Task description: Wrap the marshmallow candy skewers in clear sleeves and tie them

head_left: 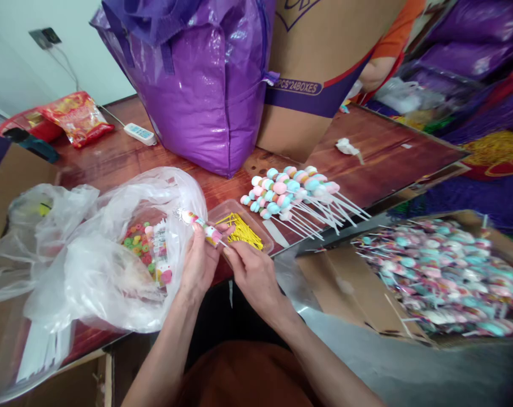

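Observation:
In the head view, my left hand closes round a marshmallow skewer in a printed clear wrapper, held slanted above the table edge. My right hand pinches at the lower end of the same skewer, where its white stick comes out; the fingertips partly hide this spot. Just beyond the hands lies a shallow clear tray with yellow twist ties. Left of my left hand, an open plastic bag holds colourful ring candies and printed wrappers.
Unwrapped marshmallow skewers lie piled on the table. At right, a cardboard box holds many wrapped skewers. A purple bag and a large carton stand behind. Another person's arm shows at the back; white sticks lie front left.

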Action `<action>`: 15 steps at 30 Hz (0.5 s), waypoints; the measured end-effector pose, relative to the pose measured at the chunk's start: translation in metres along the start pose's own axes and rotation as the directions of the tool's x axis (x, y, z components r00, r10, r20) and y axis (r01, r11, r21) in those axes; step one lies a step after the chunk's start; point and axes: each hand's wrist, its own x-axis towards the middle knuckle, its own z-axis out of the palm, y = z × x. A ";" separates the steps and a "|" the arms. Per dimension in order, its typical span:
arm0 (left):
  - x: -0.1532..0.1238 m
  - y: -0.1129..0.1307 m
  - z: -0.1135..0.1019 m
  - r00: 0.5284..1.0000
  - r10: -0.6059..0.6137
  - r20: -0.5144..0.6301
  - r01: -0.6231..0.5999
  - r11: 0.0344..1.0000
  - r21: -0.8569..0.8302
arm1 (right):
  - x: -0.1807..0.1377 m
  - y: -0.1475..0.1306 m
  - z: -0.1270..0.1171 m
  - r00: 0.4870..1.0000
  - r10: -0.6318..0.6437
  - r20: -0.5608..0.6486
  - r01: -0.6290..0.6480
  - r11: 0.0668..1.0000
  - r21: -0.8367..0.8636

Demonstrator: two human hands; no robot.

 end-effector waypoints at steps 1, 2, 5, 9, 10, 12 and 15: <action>0.001 0.002 -0.001 1.000 0.006 -0.016 -0.006 1.000 -0.010 | -0.001 -0.001 -0.008 0.997 0.031 0.070 -0.033 0.999 0.024; 0.002 0.004 -0.002 1.000 0.008 -0.021 -0.008 1.000 -0.010 | -0.002 -0.003 -0.014 0.989 0.058 0.135 -0.065 0.997 0.050; -0.002 0.005 -0.002 1.000 0.002 0.023 -0.003 1.000 0.029 | -0.001 -0.010 -0.023 0.978 0.081 0.195 -0.108 0.985 0.132; -0.014 0.001 0.001 0.999 0.006 0.051 -0.010 0.997 0.082 | 0.001 -0.017 -0.007 0.996 0.027 0.080 -0.047 0.964 0.260; -0.016 0.000 0.001 0.999 0.014 0.046 -0.018 0.995 0.094 | 0.001 -0.018 -0.001 0.998 0.025 0.065 -0.043 0.956 0.289; -0.020 0.001 0.000 0.999 0.023 0.029 -0.026 0.994 0.104 | 0.000 -0.019 0.007 0.996 0.059 0.067 -0.079 0.936 0.344; -0.025 0.004 -0.005 1.000 0.013 -0.009 -0.012 0.998 0.057 | -0.002 -0.023 0.010 0.980 0.150 0.129 -0.192 0.881 0.433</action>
